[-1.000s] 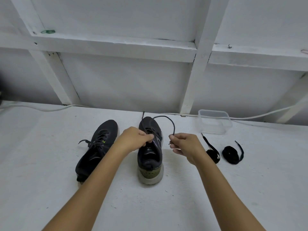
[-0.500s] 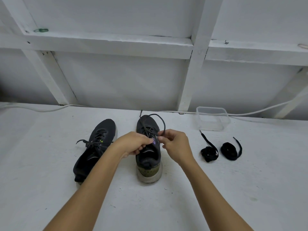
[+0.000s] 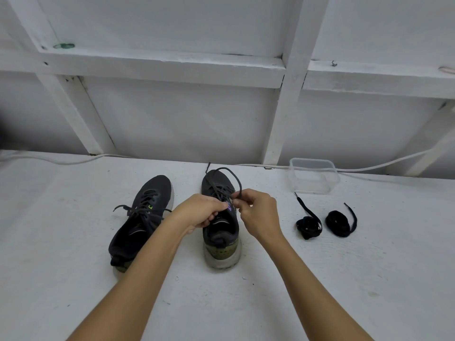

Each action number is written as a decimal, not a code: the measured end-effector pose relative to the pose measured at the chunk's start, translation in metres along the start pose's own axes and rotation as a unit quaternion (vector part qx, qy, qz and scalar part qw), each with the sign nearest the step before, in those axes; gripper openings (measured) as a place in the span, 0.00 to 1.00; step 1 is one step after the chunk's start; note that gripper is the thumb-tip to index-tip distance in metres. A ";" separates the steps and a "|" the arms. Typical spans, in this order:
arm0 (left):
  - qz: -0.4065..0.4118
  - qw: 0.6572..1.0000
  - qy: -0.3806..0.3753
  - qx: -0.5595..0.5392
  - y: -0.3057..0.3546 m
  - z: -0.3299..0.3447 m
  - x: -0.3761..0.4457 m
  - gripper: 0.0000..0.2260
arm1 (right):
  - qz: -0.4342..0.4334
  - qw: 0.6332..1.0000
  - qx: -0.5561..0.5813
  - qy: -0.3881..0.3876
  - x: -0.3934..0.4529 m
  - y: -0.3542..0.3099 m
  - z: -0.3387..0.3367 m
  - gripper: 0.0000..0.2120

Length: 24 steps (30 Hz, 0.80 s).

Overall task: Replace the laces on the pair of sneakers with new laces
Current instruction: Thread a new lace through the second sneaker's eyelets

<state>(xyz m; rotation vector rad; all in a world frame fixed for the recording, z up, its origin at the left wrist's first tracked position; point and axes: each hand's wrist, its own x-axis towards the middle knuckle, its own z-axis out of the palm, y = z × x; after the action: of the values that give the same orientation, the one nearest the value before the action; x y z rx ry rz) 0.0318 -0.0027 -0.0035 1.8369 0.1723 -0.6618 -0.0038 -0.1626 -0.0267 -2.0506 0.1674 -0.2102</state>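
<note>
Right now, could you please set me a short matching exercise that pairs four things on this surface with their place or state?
Things:
1. left sneaker
2. right sneaker
3. coiled black laces
4. clear plastic container

Places or states:
A. empty, near the wall
B. both hands work at its lace
C. lying loose, right of both sneakers
D. untouched, still laced

Pairs: 1-D, 2-B, 3-C, 4-A

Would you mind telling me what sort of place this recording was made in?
Probably a plain workshop or utility space, not a furnished room: a bare white-painted work surface, a white wall braced with painted timber framing, and a loose white cable running along the wall's foot.
</note>
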 end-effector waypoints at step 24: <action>0.105 0.986 0.075 0.109 -0.008 0.009 -0.001 0.03 | 0.011 0.995 0.009 -0.097 -0.017 0.006 -0.012 0.15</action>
<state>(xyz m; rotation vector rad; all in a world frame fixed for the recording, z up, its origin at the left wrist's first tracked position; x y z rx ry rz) 0.0246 -0.0081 -0.0112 2.0825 0.0038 -0.4068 -0.0235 -0.1719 -0.0283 -2.0369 0.0672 0.0009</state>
